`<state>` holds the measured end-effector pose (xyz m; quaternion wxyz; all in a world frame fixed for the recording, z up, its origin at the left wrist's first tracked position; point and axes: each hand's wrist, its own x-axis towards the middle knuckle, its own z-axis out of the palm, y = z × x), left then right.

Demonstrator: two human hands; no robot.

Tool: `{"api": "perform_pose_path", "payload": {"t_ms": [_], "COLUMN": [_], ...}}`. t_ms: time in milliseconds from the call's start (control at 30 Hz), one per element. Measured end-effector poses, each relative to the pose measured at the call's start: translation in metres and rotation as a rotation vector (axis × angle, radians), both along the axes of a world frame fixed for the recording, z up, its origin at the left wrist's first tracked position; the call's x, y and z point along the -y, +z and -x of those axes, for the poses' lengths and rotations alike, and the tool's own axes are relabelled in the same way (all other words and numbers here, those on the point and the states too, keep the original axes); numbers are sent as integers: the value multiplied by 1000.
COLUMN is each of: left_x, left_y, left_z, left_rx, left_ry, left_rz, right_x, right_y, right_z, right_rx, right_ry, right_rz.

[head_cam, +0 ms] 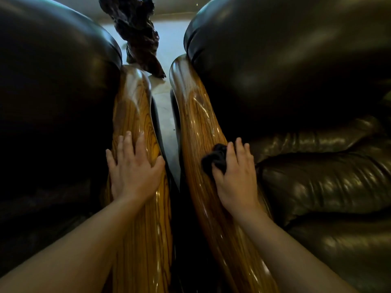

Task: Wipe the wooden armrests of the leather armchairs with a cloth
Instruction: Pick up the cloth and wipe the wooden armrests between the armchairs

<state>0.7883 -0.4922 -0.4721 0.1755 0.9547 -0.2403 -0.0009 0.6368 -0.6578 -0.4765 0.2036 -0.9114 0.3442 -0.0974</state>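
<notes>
Your right hand [236, 178] is pinching the dark cloth [215, 158] against the right armrest [196, 115], whose length is running straight ahead toward its curled far end, while your left hand [132, 166] is lying flat, empty, on the left armrest [133, 106] beside it.

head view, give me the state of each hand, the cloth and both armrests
left hand: open, flat on the left armrest, holding nothing
right hand: fingers closed on the cloth, pressing it to the right armrest
cloth: dark, bunched up under the right hand
left armrest: glossy, bare of cloth
right armrest: glossy, streaky sheen beyond the cloth
</notes>
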Motion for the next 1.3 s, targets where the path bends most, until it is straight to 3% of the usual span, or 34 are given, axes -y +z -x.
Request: {"api": "perform_pose_path", "payload": {"t_ms": [167,367,567,767,833,967,1133,1300], "left_x": [-1,-1,-2,0,-1,-1,1,-1], "left_y": [-2,-6,-10,-8,-8,-7,-6,-6], "left_z": [-2,-4,-6,-6,-6,-5,-6,-6], "left_rx": [2,8,24,23,19,15,-2,5], "left_ry": [4,10,7,12,17,13,16,12], "left_rz": [-3,-9,-22,1,-2,-1,20,0], "right_x": [-10,12,1,31,24,14,37,20], "right_y": [-9,0,-6,7,9,-3,3,7], "right_z": [29,-34,0,-67,-79,-23,-65,-62], "right_rx": [-5,-10,-10,-11,-3,-6,-12,7], "right_ry": [247,30,253,-1,69,254,37,210], "right_rz": [97,37,104,-23,18,133,-7,82]}}
